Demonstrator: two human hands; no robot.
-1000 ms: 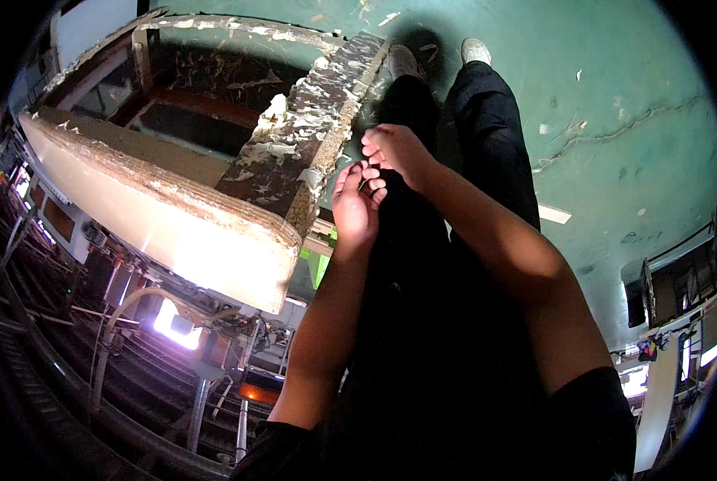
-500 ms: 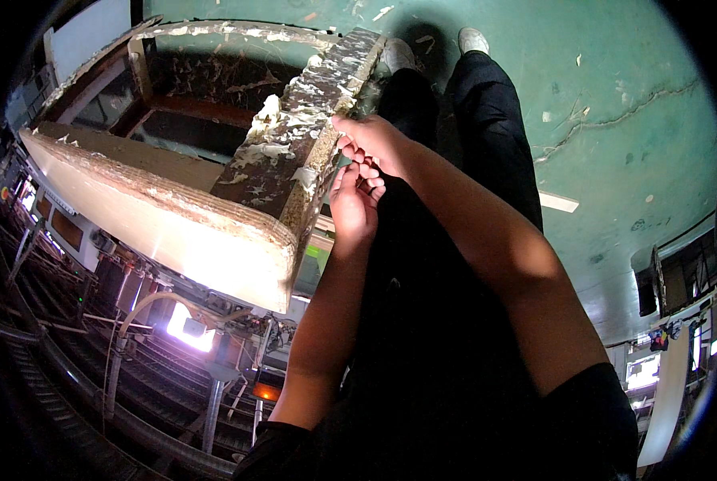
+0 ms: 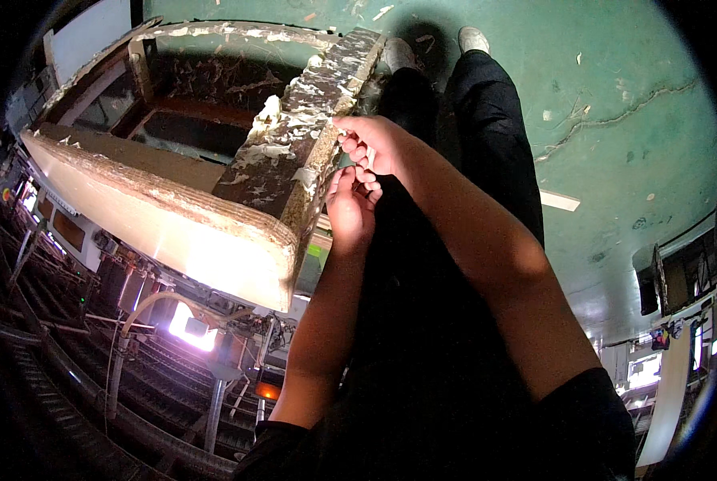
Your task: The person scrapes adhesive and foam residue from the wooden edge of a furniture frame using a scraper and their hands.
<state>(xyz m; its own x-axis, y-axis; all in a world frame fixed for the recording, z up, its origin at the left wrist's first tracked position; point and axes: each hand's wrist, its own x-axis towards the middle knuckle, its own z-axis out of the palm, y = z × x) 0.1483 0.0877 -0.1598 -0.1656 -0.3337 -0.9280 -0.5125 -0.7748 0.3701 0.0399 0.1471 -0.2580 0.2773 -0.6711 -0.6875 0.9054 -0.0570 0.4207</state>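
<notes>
Both hands meet at the crusted frame edge (image 3: 314, 152), right hand (image 3: 378, 143) pinching a small pale scrap (image 3: 370, 157) with narrow fingers, left hand (image 3: 349, 207) curled beneath as support

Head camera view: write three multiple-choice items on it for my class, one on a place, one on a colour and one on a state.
1. Where are both hands?
A. at the crusted edge of the wooden frame
B. on the floor
C. on a shoe

2. What colour is the floor?
A. red
B. green
C. yellow

3. How do the hands stand to each other?
A. far apart
B. one hidden
C. close together, fingers curled

Answers:
1 A: the right hand and left hand meet at the pale-crusted beam of the wooden frame.
2 B: the floor is worn green with cracks.
3 C: the fingers of both hands curl close together; whether they pinch something small cannot be told.
</notes>
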